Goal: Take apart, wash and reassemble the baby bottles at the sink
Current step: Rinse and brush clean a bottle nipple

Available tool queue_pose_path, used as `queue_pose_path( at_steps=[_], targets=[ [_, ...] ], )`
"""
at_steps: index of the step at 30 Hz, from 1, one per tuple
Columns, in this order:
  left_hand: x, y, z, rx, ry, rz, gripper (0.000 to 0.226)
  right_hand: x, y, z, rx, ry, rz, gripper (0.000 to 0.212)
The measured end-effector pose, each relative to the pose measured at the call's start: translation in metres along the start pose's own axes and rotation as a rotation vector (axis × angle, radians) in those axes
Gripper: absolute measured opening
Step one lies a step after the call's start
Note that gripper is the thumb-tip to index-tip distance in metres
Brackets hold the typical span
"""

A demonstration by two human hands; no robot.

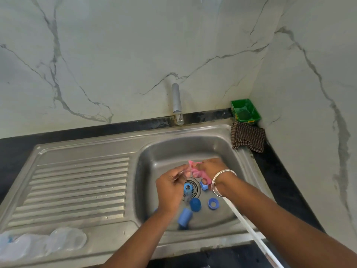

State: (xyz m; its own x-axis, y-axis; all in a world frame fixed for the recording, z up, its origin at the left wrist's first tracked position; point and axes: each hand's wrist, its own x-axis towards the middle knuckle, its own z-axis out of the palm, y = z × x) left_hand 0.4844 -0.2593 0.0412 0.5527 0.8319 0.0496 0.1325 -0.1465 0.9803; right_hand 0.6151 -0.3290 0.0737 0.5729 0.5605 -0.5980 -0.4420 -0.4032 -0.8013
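While both hands work over the basin of the sink (pixel 239 149), we judge the step in hand to be washing a small pink bottle part (pixel 195 171) — a soft, flimsy-looking piece, blurred, so we cannot name it more closely. Our left hand (pixel 170 182) has its grip curled around the left end of the pink part, and our right hand (pixel 210 167) pinches its other end; both grips are closed on that one piece, held above the drain (pixel 193 188).

Below the hands, loose blue parts lie in the basin: a ring with a grille (pixel 187 187) over the drain, a small blue piece (pixel 203 185) just beside the right wrist, a domed cap (pixel 195 204), a collar ring (pixel 213 203) and a cylindrical cap (pixel 184 217) nearest us. Clear bottle bodies (pixel 65 238) rest well apart on the near left corner of the drainboard (pixel 77 182). No stream shows from the tap (pixel 176 101).

To do this well, we should keep the pinch light — a thin flexible part probably tears or creases if stretched between two grips. Rub with the fingertips along folds where milk film hides, turning the piece rather than pulling it. Keep it over the basin so a slip lands among the other parts, not down the drain, and set it with its mates afterwards so reassembly stays simple
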Motion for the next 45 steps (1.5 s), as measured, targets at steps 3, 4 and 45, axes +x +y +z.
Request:
queue_pose_path(
  at_steps=[3, 4, 45],
  targets=[
    [0.0, 0.002, 0.006, 0.067, -0.006, 0.08, 0.031, -0.005, -0.007, -0.017, 0.084, -0.124, 0.208, 0.022],
    [0.001, 0.005, 0.007, 0.064, -0.002, 0.05, 0.029, -0.004, -0.007, -0.022, 0.075, -0.15, 0.202, 0.021],
    [0.043, -0.001, 0.064, -0.175, -0.053, -0.62, 0.003, 0.102, 0.015, -0.128, -1.106, 0.771, -0.598, 0.071]
  ],
)
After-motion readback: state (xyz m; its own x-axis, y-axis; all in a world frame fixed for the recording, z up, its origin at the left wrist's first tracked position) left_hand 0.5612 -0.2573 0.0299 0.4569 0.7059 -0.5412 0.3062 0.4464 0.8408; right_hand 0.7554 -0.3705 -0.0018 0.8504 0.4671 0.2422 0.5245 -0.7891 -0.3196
